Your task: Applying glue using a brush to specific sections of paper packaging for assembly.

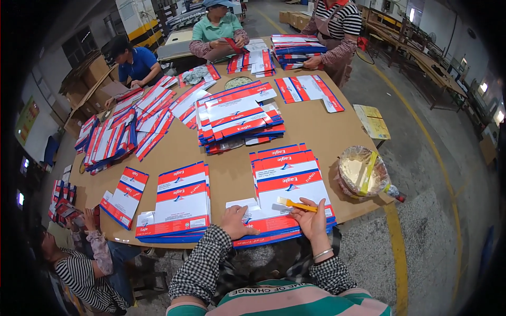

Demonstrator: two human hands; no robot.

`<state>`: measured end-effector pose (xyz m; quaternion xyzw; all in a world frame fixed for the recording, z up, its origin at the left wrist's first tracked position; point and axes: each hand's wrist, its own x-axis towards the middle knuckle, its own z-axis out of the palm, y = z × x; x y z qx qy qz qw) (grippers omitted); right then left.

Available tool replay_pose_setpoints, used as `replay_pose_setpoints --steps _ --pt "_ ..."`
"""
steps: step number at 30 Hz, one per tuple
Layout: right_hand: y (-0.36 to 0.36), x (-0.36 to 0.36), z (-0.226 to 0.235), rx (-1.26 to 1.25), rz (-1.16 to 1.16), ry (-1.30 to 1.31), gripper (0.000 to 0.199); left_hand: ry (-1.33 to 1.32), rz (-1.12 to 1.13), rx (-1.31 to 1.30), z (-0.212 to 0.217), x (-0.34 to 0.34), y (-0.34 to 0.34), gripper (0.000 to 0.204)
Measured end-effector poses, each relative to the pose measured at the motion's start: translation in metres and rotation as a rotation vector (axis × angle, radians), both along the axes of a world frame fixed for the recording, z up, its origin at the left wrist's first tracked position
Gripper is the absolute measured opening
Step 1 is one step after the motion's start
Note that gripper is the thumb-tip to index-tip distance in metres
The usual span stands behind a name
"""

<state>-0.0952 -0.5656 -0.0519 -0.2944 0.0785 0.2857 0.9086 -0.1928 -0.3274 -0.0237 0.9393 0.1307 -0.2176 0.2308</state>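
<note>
The left hand (235, 221) lies flat, fingers spread, pressing on the near end of a stack of flat red, white and blue boxes (287, 184) at the front edge of the brown counter (232, 168). The right hand (312, 218) is closed around a small brush with a yellow handle (298, 204). The brush tip rests on the white flap of the top box.

Just left of this stack is a second stack of the same boxes (179, 203). To the right, near the counter's edge, sits a round bowl of pale glue wrapped in clear plastic (362, 171).

Farther back, a big messy pile of boxes (237, 116) fills the middle of the counter. At the far side, other people work on more boxes. One person in a striped top (81, 271) sits low at the near left corner.
</note>
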Motion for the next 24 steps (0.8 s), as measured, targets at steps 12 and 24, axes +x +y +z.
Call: replay_pose_setpoints --steps 12,24 --pt "-0.001 0.0 -0.003 0.033 -0.028 0.011 0.07 -0.032 -0.004 -0.007 -0.003 -0.001 0.0 0.101" --pt "0.0 0.0 -0.003 0.024 -0.038 0.027 0.07 -0.097 -0.009 -0.005 -0.004 -0.002 -0.001 0.1"
